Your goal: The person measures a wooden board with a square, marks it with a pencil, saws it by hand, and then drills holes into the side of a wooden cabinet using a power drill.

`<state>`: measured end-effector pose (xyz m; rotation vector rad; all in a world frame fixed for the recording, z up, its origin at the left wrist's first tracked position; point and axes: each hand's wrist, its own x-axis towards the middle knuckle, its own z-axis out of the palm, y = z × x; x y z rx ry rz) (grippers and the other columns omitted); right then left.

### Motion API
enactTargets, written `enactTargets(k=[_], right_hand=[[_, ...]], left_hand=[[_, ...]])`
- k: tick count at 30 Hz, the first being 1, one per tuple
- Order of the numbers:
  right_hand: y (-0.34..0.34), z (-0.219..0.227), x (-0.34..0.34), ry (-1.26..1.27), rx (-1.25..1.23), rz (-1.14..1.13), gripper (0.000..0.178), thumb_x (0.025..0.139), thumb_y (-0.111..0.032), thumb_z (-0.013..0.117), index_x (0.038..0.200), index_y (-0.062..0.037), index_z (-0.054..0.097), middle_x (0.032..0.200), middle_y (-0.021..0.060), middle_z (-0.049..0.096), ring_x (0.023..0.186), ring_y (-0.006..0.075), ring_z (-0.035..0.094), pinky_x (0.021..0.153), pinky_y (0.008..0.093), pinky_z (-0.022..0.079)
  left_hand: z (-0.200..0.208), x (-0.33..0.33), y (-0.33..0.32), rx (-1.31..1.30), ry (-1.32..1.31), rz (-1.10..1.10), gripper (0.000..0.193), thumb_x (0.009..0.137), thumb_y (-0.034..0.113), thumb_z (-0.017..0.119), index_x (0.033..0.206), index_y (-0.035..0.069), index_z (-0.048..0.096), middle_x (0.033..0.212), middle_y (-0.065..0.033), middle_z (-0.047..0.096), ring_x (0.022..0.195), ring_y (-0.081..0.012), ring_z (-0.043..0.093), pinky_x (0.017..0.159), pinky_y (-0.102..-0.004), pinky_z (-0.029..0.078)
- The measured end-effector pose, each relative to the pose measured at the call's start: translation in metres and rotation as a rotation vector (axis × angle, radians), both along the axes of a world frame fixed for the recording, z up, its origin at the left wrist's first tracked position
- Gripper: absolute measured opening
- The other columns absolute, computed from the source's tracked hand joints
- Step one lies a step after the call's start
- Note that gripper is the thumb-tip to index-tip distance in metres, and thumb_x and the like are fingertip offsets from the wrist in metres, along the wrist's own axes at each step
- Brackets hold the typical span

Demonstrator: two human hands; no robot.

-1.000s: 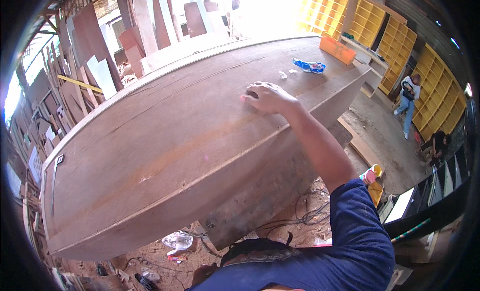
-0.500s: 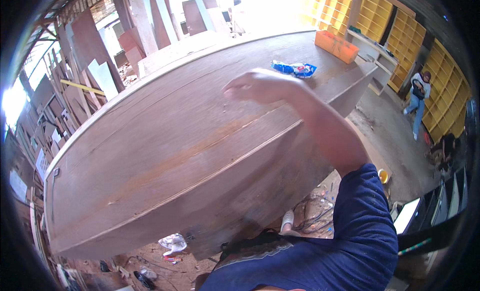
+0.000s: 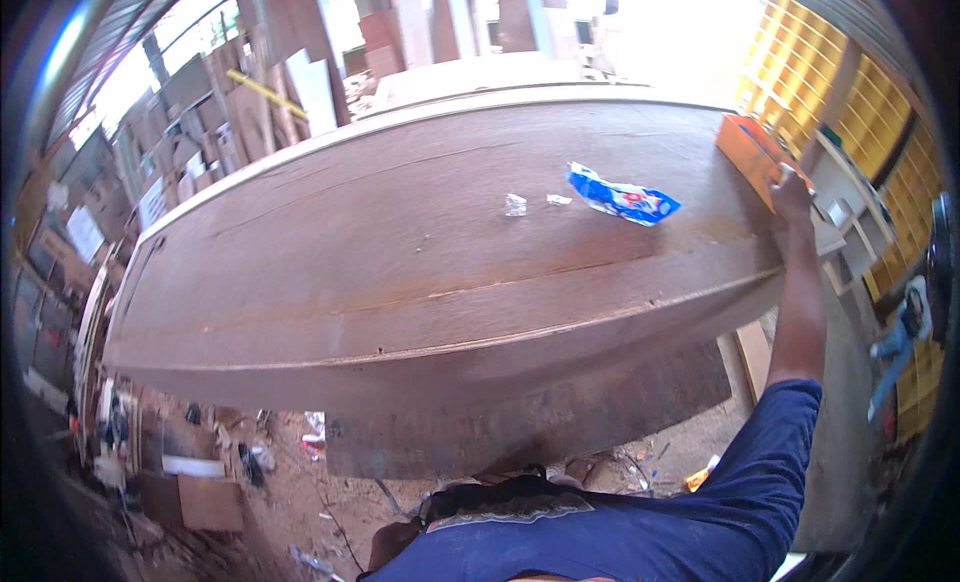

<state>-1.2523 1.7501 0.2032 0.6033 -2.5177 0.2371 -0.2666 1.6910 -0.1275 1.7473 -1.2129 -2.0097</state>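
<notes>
A big brown wooden hull (image 3: 400, 272) lies upturned in front of me and fills most of the view. My right hand (image 3: 791, 194) reaches far out to the hull's right end, the arm in a blue sleeve. Its fingers curl over the near end of an orange box (image 3: 748, 145) that rests on the hull's edge. A crumpled blue and white wrapper (image 3: 622, 199) lies on the hull to the left of the hand. Two small clear scraps (image 3: 516, 204) lie beyond it. My left hand is out of view.
Yellow pigeonhole shelves (image 3: 800, 72) stand at the right. A person in blue (image 3: 898, 334) stands on the floor near them. Wooden boards (image 3: 250, 82) lean at the back left. Litter and a flat board (image 3: 205, 497) lie on the dirt floor below the hull.
My right hand has left the middle of the hull, swung right past the blue wrapper, and now sits at the orange box. The view has turned right with it.
</notes>
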Motion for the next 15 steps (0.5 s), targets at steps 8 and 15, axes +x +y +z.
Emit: enactTargets(k=[8, 15], right_hand=[[-0.068, 0.025, -0.033, 0.031, -0.130, 0.234, 0.049, 0.097, -0.030, 0.069, 0.132, 0.0044, 0.066, 0.132, 0.0286, 0.067, 0.128, 0.0421, 0.063, 0.107, 0.0480, 0.049], [-0.219, 0.029, 0.102, 0.105, -0.139, 0.751, 0.033, 0.098, -0.030, 0.068, 0.110, 0.0003, 0.072, 0.106, 0.0253, 0.072, 0.104, 0.0402, 0.070, 0.093, 0.0483, 0.052]], left_hand=[[0.016, -0.009, 0.039, 0.035, 0.052, 0.148, 0.026, 0.099, 0.012, 0.069, 0.115, -0.008, 0.073, 0.102, -0.0115, 0.070, 0.089, -0.0214, 0.067, 0.085, -0.0366, 0.054], [0.036, -0.012, 0.001, 0.275, 0.380, 0.563, 0.022, 0.098, 0.010, 0.071, 0.110, -0.008, 0.072, 0.097, -0.0116, 0.071, 0.087, -0.0219, 0.067, 0.086, -0.0358, 0.052]])
